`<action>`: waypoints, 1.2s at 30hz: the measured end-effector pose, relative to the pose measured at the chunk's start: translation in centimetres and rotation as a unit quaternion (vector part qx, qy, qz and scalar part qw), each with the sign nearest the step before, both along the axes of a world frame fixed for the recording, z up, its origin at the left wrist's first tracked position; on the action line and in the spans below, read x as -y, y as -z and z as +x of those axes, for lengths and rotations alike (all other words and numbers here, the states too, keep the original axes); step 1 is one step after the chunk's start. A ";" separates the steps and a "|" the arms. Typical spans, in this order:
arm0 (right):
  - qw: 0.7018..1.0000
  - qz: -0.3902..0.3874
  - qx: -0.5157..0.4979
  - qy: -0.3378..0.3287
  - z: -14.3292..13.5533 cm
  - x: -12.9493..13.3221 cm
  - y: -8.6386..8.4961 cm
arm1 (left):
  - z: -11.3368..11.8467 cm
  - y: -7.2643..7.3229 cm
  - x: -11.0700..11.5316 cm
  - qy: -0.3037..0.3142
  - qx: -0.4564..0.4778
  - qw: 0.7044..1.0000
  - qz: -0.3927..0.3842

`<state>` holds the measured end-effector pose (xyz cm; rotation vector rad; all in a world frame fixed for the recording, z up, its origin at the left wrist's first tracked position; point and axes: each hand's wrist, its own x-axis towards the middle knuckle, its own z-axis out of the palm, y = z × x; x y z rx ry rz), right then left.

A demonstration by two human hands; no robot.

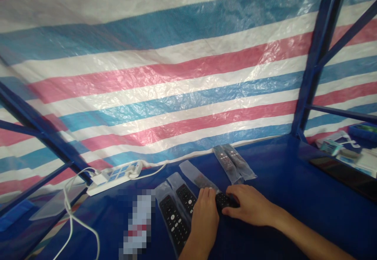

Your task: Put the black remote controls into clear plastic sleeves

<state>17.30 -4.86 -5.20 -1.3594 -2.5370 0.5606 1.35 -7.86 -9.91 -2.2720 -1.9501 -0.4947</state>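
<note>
Near the middle of the blue table [271, 165], a black remote [223, 200] lies partly in a clear plastic sleeve [196, 174]. My right hand [250, 205] grips the remote's near end between thumb and fingers. My left hand [206, 213] is closed at the sleeve's near edge; its fingertips press together on the plastic. Left of it are two sleeved black remotes, one [173, 218] in full view and another [186, 197] partly behind my left hand. Two more sleeved remotes [226, 162] [238, 160] lie side by side farther back.
A white power strip [114, 177] with cables [69, 209] sits at the back left. A pixelated object [138, 224] lies at the front left. Blue metal posts [313, 55] stand before a striped sheet [176, 67]. At right are a dark flat panel [344, 173] and small items.
</note>
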 end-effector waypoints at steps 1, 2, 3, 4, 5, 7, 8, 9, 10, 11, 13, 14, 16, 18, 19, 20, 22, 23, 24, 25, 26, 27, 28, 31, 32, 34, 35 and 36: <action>1.000 -0.015 -0.012 -0.021 0.6 -0.2 -0.2 | -0.2 -0.1 0.0 -0.009 -0.001 1.000 0.005; 0.999 -0.028 -0.017 -0.034 1.1 -0.3 -0.3 | -0.4 -0.1 -0.1 -0.013 0.000 1.000 0.007; 0.998 -0.036 -0.018 -0.043 1.4 -0.4 -0.4 | -0.6 -0.2 -0.1 -0.015 0.004 1.000 0.008; 0.998 -0.039 -0.016 -0.048 1.6 -0.5 -0.4 | -0.8 -0.2 -0.1 -0.014 0.008 1.000 0.006; 0.998 -0.040 -0.013 -0.051 1.6 -0.6 -0.3 | -0.9 -0.2 -0.1 -0.010 0.012 1.000 0.005; 0.998 -0.039 -0.009 -0.052 1.4 -0.6 -0.1 | -1.0 -0.1 0.0 -0.001 0.018 1.000 0.003; 0.998 -0.037 -0.008 -0.049 1.1 -0.6 0.1 | -1.0 0.0 0.0 0.002 0.018 1.000 0.002; 0.998 -0.034 -0.007 -0.045 0.9 -0.6 0.2 | -1.0 0.1 0.1 0.006 0.017 1.000 0.002; 0.999 -0.026 -0.007 -0.041 0.7 -0.6 0.4 | -1.0 0.1 0.1 0.009 0.014 1.000 0.002; 0.999 -0.016 -0.006 -0.037 0.6 -0.6 0.6 | -1.0 0.2 0.2 0.010 0.010 1.000 0.003; 1.000 0.011 -0.003 -0.029 0.3 -0.6 0.9 | -1.0 0.3 0.3 0.014 0.006 1.000 0.009; 0.999 0.025 0.001 -0.026 0.2 -0.6 1.1 | -0.9 0.4 0.4 0.018 0.008 1.000 0.012; 0.998 0.055 0.011 -0.017 0.0 -0.7 1.4 | -0.8 0.6 0.6 0.027 0.018 0.999 0.017; 0.997 0.079 0.024 -0.008 -0.3 -0.7 1.7 | -0.7 0.8 0.8 0.041 0.024 0.998 0.031; 0.996 0.087 0.032 -0.003 -0.6 -0.8 1.9 | -0.5 0.9 1.0 0.051 0.021 0.998 0.043; 0.995 0.093 0.043 0.004 -0.8 -0.8 2.0 | -0.4 1.0 1.2 0.063 0.016 0.996 0.058; 0.992 0.101 0.071 0.022 -1.5 -0.8 2.4 | -0.1 1.3 1.6 0.098 0.013 0.991 0.085; 0.991 0.104 0.083 0.030 -1.9 -0.8 2.6 | 0.1 1.4 1.8 0.115 0.017 0.988 0.102; 0.989 0.105 0.094 0.036 -2.2 -0.8 2.8 | 0.3 1.7 2.1 0.129 0.021 0.984 0.124; 0.988 0.106 0.100 0.040 -2.5 -0.8 3.0 | 0.5 2.0 2.3 0.139 0.022 0.979 0.150; 0.988 0.108 0.104 0.043 -2.7 -0.7 3.1 | 0.8 2.5 2.5 0.142 0.019 0.973 0.179; 0.987 0.110 0.106 0.044 -2.8 -0.7 3.2 | 1.0 3.1 2.7 0.133 0.012 0.969 0.207; 0.987 0.111 0.107 0.043 -2.8 -0.6 3.1 | 1.3 3.8 2.9 0.112 0.004 0.966 0.231; 0.993 0.082 0.080 0.004 -1.6 -0.6 2.0 | 2.3 6.2 3.1 0.008 0.010 0.960 0.280; 0.996 0.057 0.057 -0.024 -1.0 -0.6 1.3 | 2.5 6.9 3.1 -0.011 0.017 0.955 0.297; 0.997 0.004 0.017 -0.076 0.0 -0.8 -0.1 | 2.9 8.0 3.2 -0.028 0.035 0.939 0.342; 0.996 -0.010 -0.005 -0.085 0.3 -0.9 -0.8 | 3.0 8.3 3.3 -0.028 0.045 0.928 0.369; 0.996 -0.011 -0.021 -0.083 0.3 -0.9 -1.3 | 3.0 8.5 3.5 -0.029 0.057 0.916 0.397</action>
